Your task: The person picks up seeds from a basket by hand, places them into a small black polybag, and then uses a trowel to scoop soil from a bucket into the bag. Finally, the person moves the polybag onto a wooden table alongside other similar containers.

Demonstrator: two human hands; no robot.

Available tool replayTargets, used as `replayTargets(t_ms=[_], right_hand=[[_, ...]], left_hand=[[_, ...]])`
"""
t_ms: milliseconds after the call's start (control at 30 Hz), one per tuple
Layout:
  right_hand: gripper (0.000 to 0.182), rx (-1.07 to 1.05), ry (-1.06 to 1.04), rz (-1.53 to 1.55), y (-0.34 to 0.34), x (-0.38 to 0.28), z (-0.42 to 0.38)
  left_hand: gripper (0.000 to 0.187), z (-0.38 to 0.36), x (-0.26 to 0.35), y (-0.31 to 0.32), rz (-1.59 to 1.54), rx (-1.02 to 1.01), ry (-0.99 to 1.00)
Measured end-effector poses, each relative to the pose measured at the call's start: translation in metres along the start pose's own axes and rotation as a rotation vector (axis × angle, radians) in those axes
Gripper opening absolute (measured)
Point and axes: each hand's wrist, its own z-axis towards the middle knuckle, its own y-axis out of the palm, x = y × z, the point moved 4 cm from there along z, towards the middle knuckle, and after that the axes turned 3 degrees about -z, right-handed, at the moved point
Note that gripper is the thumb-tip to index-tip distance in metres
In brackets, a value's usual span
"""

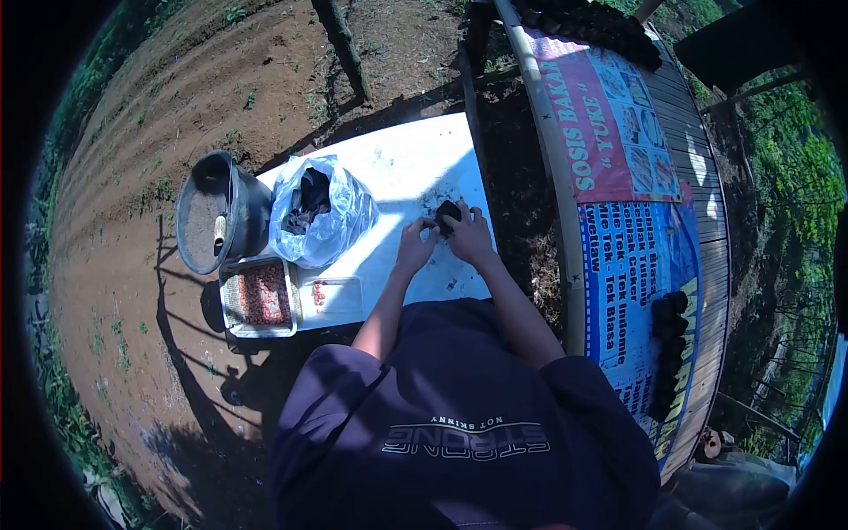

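Over the white table (pixel 415 146), my right hand (pixel 470 238) grips a small black plastic bag (pixel 449 211), which looks like a planting bag. My left hand (pixel 416 245) is just beside it, fingers bent and drawn together towards the bag. Whatever those left fingertips hold is too small to make out. Dark crumbs, like soil, lie scattered on the tabletop around both hands. To the left stands a clear plastic sack (pixel 322 212) with black plastic bags (pixel 311 196) inside.
A dark bucket (pixel 256 216) stands at the table's left edge, a handled tool (pixel 220 231) inside. Near it are a basket (pixel 231 300) of reddish seeds (pixel 262 294) and a shallow clear tray (pixel 344 299) with a few seeds. A banner-covered bamboo platform (pixel 636 238) bears black filled bags (pixel 669 353).
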Motion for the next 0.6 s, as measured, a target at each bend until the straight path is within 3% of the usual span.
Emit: replayTargets(t_ms=[600], right_hand=[[0.045, -0.011, -0.005, -0.032, -0.012, 0.006, 0.0]], left_hand=[[0.019, -0.002, 0.0, -0.001, -0.045, 0.046, -0.007]])
